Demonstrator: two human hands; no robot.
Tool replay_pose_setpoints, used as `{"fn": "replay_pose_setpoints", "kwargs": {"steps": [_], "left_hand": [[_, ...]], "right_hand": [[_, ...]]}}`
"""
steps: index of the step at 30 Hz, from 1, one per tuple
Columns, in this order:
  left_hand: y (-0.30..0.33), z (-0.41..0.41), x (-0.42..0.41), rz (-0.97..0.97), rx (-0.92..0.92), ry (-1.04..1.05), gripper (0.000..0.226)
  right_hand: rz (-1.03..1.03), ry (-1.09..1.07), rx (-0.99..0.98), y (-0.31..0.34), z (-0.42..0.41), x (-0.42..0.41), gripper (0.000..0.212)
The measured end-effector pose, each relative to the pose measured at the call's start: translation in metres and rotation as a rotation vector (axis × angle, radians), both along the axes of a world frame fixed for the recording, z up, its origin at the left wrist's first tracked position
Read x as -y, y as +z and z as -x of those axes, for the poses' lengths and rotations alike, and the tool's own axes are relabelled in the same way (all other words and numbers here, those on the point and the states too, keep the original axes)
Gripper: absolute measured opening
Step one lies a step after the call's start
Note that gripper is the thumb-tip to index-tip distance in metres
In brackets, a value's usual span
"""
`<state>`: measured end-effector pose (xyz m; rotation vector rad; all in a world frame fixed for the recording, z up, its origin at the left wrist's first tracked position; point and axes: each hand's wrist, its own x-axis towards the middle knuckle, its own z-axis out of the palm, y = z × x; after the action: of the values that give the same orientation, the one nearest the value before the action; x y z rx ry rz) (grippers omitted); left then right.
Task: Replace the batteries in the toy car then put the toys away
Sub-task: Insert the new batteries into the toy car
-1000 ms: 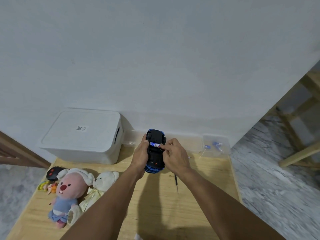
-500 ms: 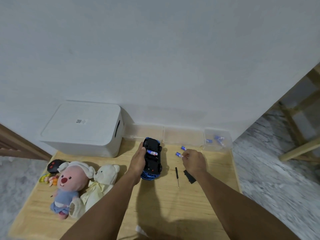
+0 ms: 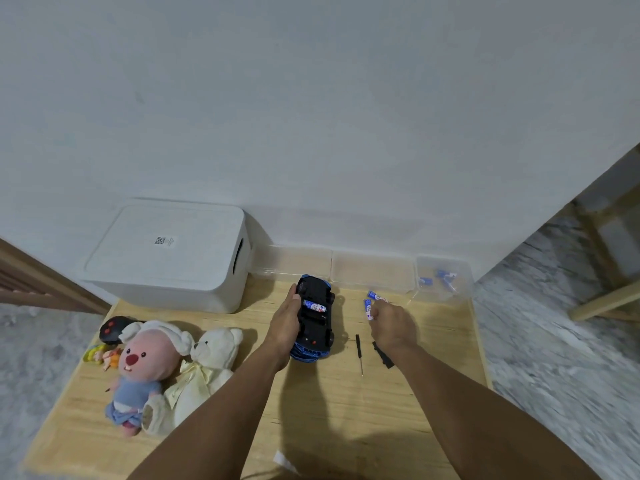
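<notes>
Toy car (image 3: pixel 314 323) lies belly-up at the centre of the frame on the wooden tabletop (image 3: pixel 346 410), nose toward the viewer, its battery bay open and one battery (image 3: pixel 314 306) already seated in it. The left hand (image 3: pixel 285 327) wraps the car's left flank, thumb along the edge of the bay, a firm holding grip. Just right of centre, the right hand (image 3: pixel 391 323) pinches a loose battery (image 3: pixel 369 308) at the fingertips, a narrow grip closed on it; a second loose battery (image 3: pixel 375 296) lies just beyond, touching or nearly touching the first, which I cannot tell.

The step in hand looks to be fetching the next cell for the bay. To do it well, the battery should be lifted clear of its neighbour so that one does not roll, then turned so its poles match the empty slot beside the seated cell; polarity marks are too small to read here. The left hand should keep the car level while the cell is pressed in, spring end first.

A small screwdriver (image 3: pixel 359 353) and a black battery cover (image 3: pixel 382 355) lie below the right hand, ready for closing up. More batteries sit in a clear container (image 3: pixel 443 282) at right. A white storage box (image 3: pixel 166 258) at left and the plush toys (image 3: pixel 149 368) at lower left await the tidying.
</notes>
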<state>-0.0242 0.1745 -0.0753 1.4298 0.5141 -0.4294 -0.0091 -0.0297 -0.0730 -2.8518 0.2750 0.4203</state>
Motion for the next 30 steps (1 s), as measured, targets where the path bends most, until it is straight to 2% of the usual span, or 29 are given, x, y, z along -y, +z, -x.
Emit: {"fn": "replay_pose_setpoints", "kwargs": {"steps": [3,7,9,15,20,23,27,30], "left_hand": [[0.003,0.0,0.0,0.017,0.01,-0.009,0.038],[0.005,0.0,0.001,0.021,0.016,-0.014,0.037],[0.006,0.0,0.001,0.023,0.02,-0.019,0.036],[0.007,-0.002,0.002,0.027,0.016,-0.009,0.038],[0.008,-0.005,0.003,-0.002,0.021,-0.003,0.037],[0.005,-0.006,0.003,-0.002,0.016,0.013,0.038],[0.006,-0.005,0.004,-0.004,0.026,0.006,0.037],[0.007,-0.005,0.005,-0.001,0.035,0.004,0.037]], "right_hand": [[-0.031,-0.015,0.024,0.0,0.001,0.001,0.02],[-0.056,0.121,0.027,-0.001,0.001,0.002,0.05],[-0.017,0.183,-0.017,0.001,-0.001,0.002,0.055],[0.137,0.32,0.023,0.004,-0.005,0.002,0.043],[0.124,0.41,0.045,0.0,-0.006,0.004,0.035],[-0.055,0.341,0.143,-0.008,-0.006,0.002,0.027],[-0.44,0.089,0.305,0.001,-0.011,-0.016,0.008],[-0.713,-0.028,0.336,0.019,-0.012,-0.034,0.015]]}}
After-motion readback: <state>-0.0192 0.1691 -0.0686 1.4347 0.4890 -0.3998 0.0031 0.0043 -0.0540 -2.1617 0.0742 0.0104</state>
